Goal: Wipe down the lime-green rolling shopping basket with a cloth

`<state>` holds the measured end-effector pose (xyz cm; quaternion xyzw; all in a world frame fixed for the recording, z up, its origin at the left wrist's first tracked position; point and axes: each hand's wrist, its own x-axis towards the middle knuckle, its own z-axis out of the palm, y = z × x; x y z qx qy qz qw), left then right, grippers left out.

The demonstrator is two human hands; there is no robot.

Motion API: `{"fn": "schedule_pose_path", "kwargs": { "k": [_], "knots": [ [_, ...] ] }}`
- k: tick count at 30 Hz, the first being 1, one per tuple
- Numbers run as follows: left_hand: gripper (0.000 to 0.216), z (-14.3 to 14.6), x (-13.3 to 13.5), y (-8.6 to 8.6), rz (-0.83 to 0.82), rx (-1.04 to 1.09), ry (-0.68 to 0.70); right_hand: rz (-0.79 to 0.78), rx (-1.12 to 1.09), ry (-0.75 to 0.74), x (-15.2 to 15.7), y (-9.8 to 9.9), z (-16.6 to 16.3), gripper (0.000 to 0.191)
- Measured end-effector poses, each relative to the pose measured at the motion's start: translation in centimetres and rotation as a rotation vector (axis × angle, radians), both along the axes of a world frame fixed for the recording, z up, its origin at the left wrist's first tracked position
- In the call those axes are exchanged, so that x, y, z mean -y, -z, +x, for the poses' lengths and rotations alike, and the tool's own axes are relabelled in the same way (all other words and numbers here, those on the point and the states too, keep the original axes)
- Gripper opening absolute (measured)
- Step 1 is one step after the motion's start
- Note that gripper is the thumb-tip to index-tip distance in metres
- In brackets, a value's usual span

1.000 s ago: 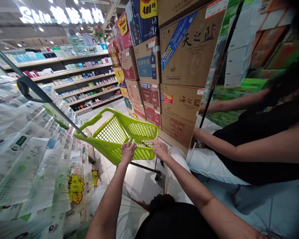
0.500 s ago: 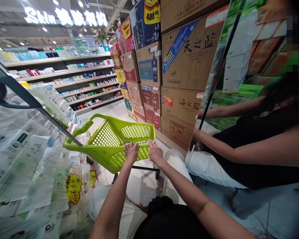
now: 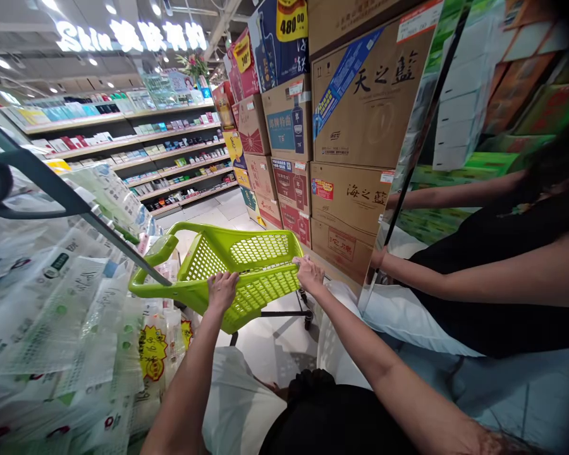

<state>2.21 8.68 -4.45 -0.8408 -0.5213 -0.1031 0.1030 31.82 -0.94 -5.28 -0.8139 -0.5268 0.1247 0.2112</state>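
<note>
My left hand (image 3: pixel 222 291) has its fingers hooked over the near rim (image 3: pixel 265 269) of a green shopping cart (image 3: pixel 253 296), and my right hand (image 3: pixel 309 275) is curled around the corner at the right end of that same rim. From above I can't be sure where either thumb sits. The cart stands on the tiled floor just ahead of my knees, side-on to me. Its basket looks like moulded plastic, so I judge it light for its size, stiff along the thick lip but with a bit of give in the pierced walls; that smooth lip could slip under damp fingers. With a caster (image 3: pixel 308 319) under the dark frame, I'd expect it to swing easily, so a spread hold on the rim steers better than one hand alone. A better pushing hold is the looped green handle (image 3: pixel 164 248) at the left end; I'd leave the grey pole (image 3: pixel 118 239) by the rim alone, as it would likely twist under load. Plastic-wrapped packs (image 3: pixel 83 303) slope up beside the cart on the left, stacked cartons (image 3: pixel 360 114) rise beyond it on the right, and shelves (image 3: pixel 180 155) of small goods lie farthest off.
</note>
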Motion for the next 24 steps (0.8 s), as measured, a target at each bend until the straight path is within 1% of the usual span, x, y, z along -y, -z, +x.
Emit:
{"fn": "schedule_pose_path", "kwargs": {
  "k": [2,3,6,8,9,11,13,15,17,18,20,22,24],
  "knots": [
    [0.034,0.6,0.2,0.2,-0.016,0.001,0.000,-0.005,-0.027,0.020,-0.3,-0.5,-1.4,0.047],
    [0.034,1.0,0.3,0.3,-0.015,0.000,0.000,0.007,-0.043,0.003,-0.5,-0.6,-2.4,0.048],
    [0.037,2.0,0.7,0.4,0.000,-0.003,-0.003,0.086,-0.070,-0.116,-1.1,-0.5,-6.0,0.047],
    [0.038,2.3,1.0,0.3,-0.002,-0.012,-0.005,0.112,-0.072,-0.161,-1.4,0.0,-7.3,0.046],
    [0.037,2.3,1.1,0.2,-0.007,-0.019,-0.006,0.115,-0.069,-0.160,-1.4,0.3,-7.3,0.046],
    [0.036,2.4,1.3,0.1,-0.016,-0.035,-0.004,0.104,-0.067,-0.107,-1.3,1.0,-5.8,0.046],
    [0.036,2.6,1.4,0.1,-0.020,-0.038,0.003,0.081,-0.068,-0.003,-1.2,1.5,-3.1,0.046],
    [0.036,3.1,1.4,0.2,-0.018,-0.028,0.007,0.052,-0.085,0.118,-1.4,1.6,-0.6,0.046],
    [0.036,3.7,1.3,0.3,-0.015,-0.012,0.006,0.031,-0.114,0.196,-1.8,1.3,0.3,0.045],
    [0.036,4.0,1.3,0.3,-0.014,-0.006,0.006,0.031,-0.122,0.202,-2.1,1.1,-0.1,0.044],
    [0.035,4.6,1.2,0.2,-0.014,-0.008,0.005,0.061,-0.112,0.142,-2.6,1.0,-2.4,0.047],
    [0.036,4.9,1.2,0.0,-0.015,-0.025,0.002,0.121,-0.071,0.006,-2.9,1.3,-5.5,0.050],
    [0.036,5.0,1.4,-0.2,-0.015,-0.039,-0.001,0.170,-0.025,-0.112,-2.9,2.1,-7.9,0.052]
  ]
}}
